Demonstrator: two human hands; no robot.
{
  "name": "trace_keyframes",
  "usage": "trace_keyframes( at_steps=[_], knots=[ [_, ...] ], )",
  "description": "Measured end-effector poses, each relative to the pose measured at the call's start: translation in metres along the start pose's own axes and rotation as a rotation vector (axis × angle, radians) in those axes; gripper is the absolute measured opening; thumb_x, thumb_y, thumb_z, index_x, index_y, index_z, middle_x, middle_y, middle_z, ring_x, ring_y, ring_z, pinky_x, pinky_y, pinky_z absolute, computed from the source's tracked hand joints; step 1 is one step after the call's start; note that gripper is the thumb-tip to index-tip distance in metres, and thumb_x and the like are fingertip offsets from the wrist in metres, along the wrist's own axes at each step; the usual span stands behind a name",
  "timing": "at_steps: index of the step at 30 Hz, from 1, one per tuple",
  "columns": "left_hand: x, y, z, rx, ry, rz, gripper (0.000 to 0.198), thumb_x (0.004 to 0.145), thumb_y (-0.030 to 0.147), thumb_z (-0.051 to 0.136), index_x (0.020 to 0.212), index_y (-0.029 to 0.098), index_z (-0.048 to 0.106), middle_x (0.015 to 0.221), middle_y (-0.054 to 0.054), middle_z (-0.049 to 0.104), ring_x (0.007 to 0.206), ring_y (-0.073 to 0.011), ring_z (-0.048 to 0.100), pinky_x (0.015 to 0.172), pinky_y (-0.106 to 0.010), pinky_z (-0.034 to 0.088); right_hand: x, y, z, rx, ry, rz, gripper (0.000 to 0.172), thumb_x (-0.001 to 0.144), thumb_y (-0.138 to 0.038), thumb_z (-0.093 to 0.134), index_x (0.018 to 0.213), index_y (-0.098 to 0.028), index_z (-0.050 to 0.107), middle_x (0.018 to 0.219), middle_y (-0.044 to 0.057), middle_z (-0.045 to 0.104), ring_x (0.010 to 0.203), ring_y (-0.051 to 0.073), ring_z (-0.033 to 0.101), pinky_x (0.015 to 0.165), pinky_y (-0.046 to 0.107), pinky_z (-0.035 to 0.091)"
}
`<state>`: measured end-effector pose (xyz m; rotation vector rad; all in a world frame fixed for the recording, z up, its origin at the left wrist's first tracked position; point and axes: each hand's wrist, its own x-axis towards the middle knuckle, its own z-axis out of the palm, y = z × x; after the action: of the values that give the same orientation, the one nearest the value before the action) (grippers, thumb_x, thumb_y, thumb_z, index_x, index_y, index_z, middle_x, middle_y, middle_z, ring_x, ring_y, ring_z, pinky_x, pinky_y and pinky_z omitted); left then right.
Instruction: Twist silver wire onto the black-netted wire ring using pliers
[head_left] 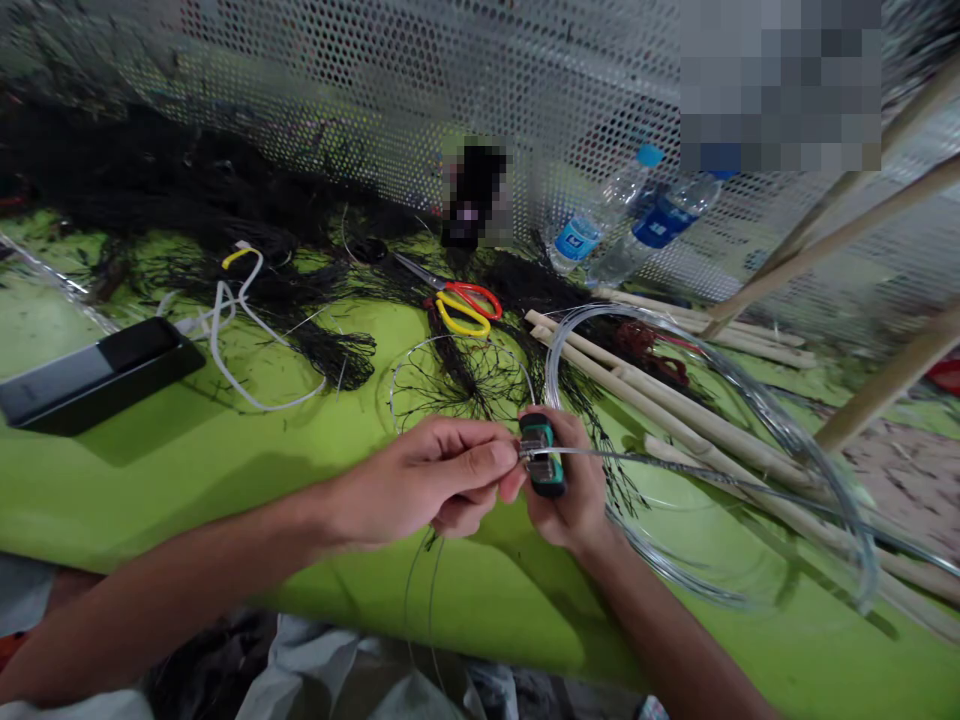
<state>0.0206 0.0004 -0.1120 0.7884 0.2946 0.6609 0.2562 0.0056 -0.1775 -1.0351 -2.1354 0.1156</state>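
Perhaps wire (600, 453) enters pliers (543, 462) beside left grip (429, 480)

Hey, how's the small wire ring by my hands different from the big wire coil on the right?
The small ring is a single loop with black netting spread across it; the big coil is many turns and far wider. The ring lies flat on the green table; the coil rests partly over bamboo sticks. Both are round, grey metal wire.
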Motion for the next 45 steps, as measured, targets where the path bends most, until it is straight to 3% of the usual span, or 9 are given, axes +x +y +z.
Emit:
trace_keyframes(
  at_steps=[5,13,19,23,26,32,41,45],
  knots=[
    [-0.003,-0.004,-0.001,0.051,-0.021,-0.013,0.036,0.106,0.044,0.056,0.082,0.016,0.056,0.058,0.010,0.030,0.046,-0.0047,0.026,0.047,-0.021,0.023,-0.001,0.009,0.001,-0.010,0.005,-0.023,0.068,0.082,-0.019,0.055,0.149,-0.025,0.045,0.126,0.013,0.067,0.108,0.033,0.069,0.077,0.045,0.060],
    [0.004,-0.005,-0.002,0.039,-0.053,-0.013,0.039,0.103,0.049,0.060,0.082,0.016,0.055,0.057,0.012,0.029,0.044,-0.0044,0.026,0.045,-0.021,0.023,-0.005,0.015,0.005,-0.028,0.006,-0.040,0.065,0.080,-0.022,0.057,0.143,-0.025,0.046,0.119,0.012,0.069,0.102,0.031,0.071,0.077,0.044,0.061],
    [0.003,-0.003,-0.002,0.049,0.011,0.000,0.041,0.102,0.050,0.062,0.081,0.016,0.056,0.057,0.012,0.027,0.046,-0.0045,0.023,0.046,-0.021,0.022,-0.004,0.009,0.002,-0.098,0.006,-0.044,0.067,0.075,-0.016,0.058,0.141,-0.024,0.047,0.114,0.010,0.072,0.095,0.030,0.074,0.072,0.040,0.059],
    [0.002,-0.003,-0.003,0.042,0.032,-0.027,0.041,0.102,0.051,0.061,0.080,0.016,0.056,0.058,0.011,0.027,0.046,-0.0047,0.021,0.046,-0.021,0.021,0.001,0.009,0.001,-0.132,0.011,-0.067,0.064,0.073,-0.016,0.063,0.135,-0.025,0.051,0.110,0.009,0.075,0.091,0.031,0.074,0.080,0.045,0.058],
    [0.003,-0.002,-0.004,0.065,0.041,-0.039,0.042,0.102,0.051,0.061,0.080,0.016,0.056,0.058,0.011,0.028,0.047,-0.0047,0.022,0.046,-0.021,0.021,0.003,0.009,0.001,-0.120,0.002,-0.035,0.060,0.074,-0.013,0.062,0.131,-0.027,0.053,0.107,0.007,0.075,0.093,0.030,0.074,0.086,0.047,0.059],
    [0.003,0.000,0.000,0.113,0.018,-0.012,0.043,0.101,0.054,0.061,0.082,0.016,0.056,0.056,0.011,0.031,0.044,-0.0051,0.027,0.045,-0.022,0.021,0.000,0.006,0.000,-0.066,-0.018,0.062,0.047,0.080,-0.014,0.063,0.124,-0.029,0.055,0.097,0.003,0.073,0.080,0.025,0.073,0.073,0.038,0.062],
    [0.004,0.001,-0.007,0.277,0.231,0.100,0.041,0.102,0.053,0.060,0.086,0.016,0.059,0.054,0.010,0.036,0.046,-0.0052,0.026,0.046,-0.022,0.020,0.009,-0.002,-0.003,-0.060,-0.060,0.111,0.049,0.078,-0.009,0.059,0.123,-0.026,0.057,0.096,0.003,0.073,0.076,0.022,0.073,0.063,0.031,0.059],
    [0.001,0.002,-0.005,0.306,0.265,0.102,0.040,0.104,0.052,0.056,0.087,0.015,0.060,0.055,0.010,0.031,0.047,-0.0055,0.023,0.046,-0.022,0.017,0.010,-0.009,-0.012,-0.185,-0.110,0.047,0.055,0.082,-0.012,0.058,0.135,-0.025,0.056,0.118,0.010,0.076,0.101,0.032,0.076,0.084,0.044,0.062]
  ],
)
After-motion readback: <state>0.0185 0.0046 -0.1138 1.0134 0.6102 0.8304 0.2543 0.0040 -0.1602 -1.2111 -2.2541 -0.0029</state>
